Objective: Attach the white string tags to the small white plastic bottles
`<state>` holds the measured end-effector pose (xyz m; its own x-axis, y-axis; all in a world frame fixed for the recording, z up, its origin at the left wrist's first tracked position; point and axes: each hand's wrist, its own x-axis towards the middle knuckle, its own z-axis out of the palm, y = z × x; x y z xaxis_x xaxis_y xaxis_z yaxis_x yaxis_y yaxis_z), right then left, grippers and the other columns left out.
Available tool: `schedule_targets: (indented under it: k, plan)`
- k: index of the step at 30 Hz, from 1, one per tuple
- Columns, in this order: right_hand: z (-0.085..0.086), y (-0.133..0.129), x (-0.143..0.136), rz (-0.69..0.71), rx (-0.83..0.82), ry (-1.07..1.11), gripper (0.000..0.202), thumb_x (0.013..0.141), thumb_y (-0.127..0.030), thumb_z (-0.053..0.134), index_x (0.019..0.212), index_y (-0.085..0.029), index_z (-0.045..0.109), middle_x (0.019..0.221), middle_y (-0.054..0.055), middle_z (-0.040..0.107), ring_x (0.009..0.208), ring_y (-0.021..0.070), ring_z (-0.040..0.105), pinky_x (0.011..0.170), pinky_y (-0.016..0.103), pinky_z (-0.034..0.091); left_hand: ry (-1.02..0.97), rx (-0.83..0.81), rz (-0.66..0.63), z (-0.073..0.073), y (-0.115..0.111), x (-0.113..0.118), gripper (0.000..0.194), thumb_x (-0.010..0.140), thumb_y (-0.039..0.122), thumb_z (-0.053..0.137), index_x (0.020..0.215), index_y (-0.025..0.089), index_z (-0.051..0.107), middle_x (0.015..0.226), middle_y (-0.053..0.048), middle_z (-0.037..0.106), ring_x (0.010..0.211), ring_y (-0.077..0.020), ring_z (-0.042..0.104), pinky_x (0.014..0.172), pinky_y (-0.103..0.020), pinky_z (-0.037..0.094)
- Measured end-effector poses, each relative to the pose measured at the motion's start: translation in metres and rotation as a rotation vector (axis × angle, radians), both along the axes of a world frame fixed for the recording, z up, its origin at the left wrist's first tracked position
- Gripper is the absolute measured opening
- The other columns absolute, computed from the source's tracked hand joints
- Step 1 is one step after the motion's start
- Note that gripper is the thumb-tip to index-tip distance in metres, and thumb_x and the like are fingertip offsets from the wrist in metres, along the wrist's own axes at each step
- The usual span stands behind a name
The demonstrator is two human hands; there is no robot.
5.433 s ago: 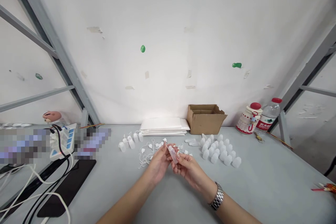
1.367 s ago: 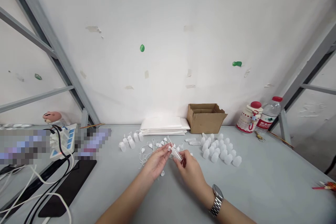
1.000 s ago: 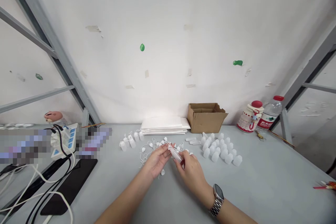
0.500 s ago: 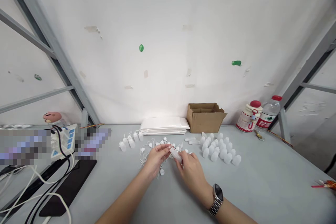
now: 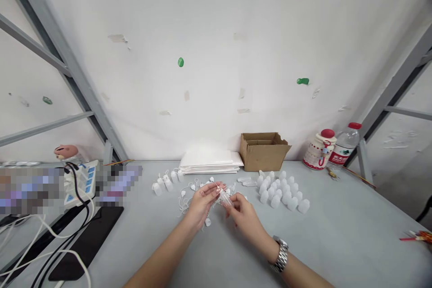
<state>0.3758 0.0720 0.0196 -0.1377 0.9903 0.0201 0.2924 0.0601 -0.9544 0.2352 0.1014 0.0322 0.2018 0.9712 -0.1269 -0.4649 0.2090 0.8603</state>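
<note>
Near the middle of the table my left hand [image 5: 203, 202] is closed, its fingertips pinching a small white part at the upper end of a narrow translucent plastic piece [image 5: 225, 198]. Thumb and fingers of my right hand [image 5: 243, 211] grip the lower end of that piece. Its exact kind is hard to make out. Under and around both hands lie several white corded pieces [image 5: 183, 193], partly hidden by my fingers. Frosted white, rounded plastic containers [image 5: 286, 197] stand in rows to the right. At the left is a small group of white containers with loops on top [image 5: 168, 184].
Behind the hands, a stack of white flat packets [image 5: 209, 163] and an open cardboard box [image 5: 265, 155] stand against the wall. A cream flask [image 5: 319, 153] and water bottle [image 5: 346, 146] are back right. A power strip [image 5: 81, 182], cables and a dark slab [image 5: 89, 240] occupy the left.
My right hand has turned slightly, its watch face rotating out of sight. The translucent piece shows more clearly between my hands; my left hand stays almost in place.
</note>
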Motion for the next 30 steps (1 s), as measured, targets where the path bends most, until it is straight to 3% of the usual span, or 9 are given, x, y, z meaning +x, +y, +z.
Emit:
schedule_targets:
  k: [7, 16, 22, 26, 30]
  plan:
    - [-0.002, -0.001, 0.001, -0.063, 0.183, -0.107, 0.016, 0.079, -0.036, 0.052, 0.078, -0.022, 0.047, 0.063, -0.002, 0.059, 0.058, 0.0158, 0.052, 0.056, 0.026, 0.037, 0.041, 0.004, 0.089, 0.001, 0.001, -0.002, 0.024, 0.055, 0.029, 0.078, 0.072, 0.015, 0.069, 0.085, -0.008, 0.070, 0.093, -0.0211, 0.059, 0.090, -0.033, 0.037]
    - [0.005, -0.003, 0.000, -0.003, 0.044, 0.181, 0.027, 0.075, -0.045, 0.058, 0.074, -0.020, 0.047, 0.058, -0.003, 0.057, 0.046, 0.0106, 0.046, 0.045, 0.023, 0.034, 0.049, 0.052, -0.006, 0.000, 0.004, -0.005, 0.025, 0.057, 0.031, 0.076, 0.074, 0.014, 0.068, 0.086, -0.009, 0.070, 0.093, -0.0231, 0.059, 0.088, -0.034, 0.038]
    - [0.008, 0.006, 0.007, 0.238, -0.274, 0.552, 0.041, 0.074, -0.055, 0.055, 0.071, -0.015, 0.058, 0.055, -0.001, 0.058, 0.040, 0.0075, 0.044, 0.044, 0.022, 0.032, 0.160, 0.144, 0.006, 0.008, 0.003, -0.007, 0.023, 0.061, 0.033, 0.073, 0.074, 0.015, 0.067, 0.089, -0.008, 0.071, 0.094, -0.0234, 0.060, 0.087, -0.034, 0.040]
    - [0.011, 0.006, 0.008, 0.200, -0.322, 0.586, 0.038, 0.072, -0.053, 0.058, 0.071, -0.015, 0.060, 0.057, -0.002, 0.057, 0.041, 0.0062, 0.044, 0.046, 0.022, 0.032, 0.286, 0.178, 0.019, 0.012, 0.003, -0.011, 0.021, 0.060, 0.031, 0.073, 0.072, 0.016, 0.068, 0.087, -0.008, 0.071, 0.093, -0.0240, 0.061, 0.084, -0.033, 0.043]
    - [0.013, 0.006, 0.006, 0.107, -0.298, 0.484, 0.043, 0.065, -0.054, 0.064, 0.086, -0.017, 0.056, 0.061, -0.002, 0.063, 0.043, 0.0092, 0.049, 0.050, 0.025, 0.037, 0.275, 0.121, 0.065, 0.006, 0.005, -0.012, 0.023, 0.060, 0.032, 0.073, 0.074, 0.015, 0.067, 0.085, -0.008, 0.072, 0.086, -0.0233, 0.063, 0.081, -0.034, 0.045]
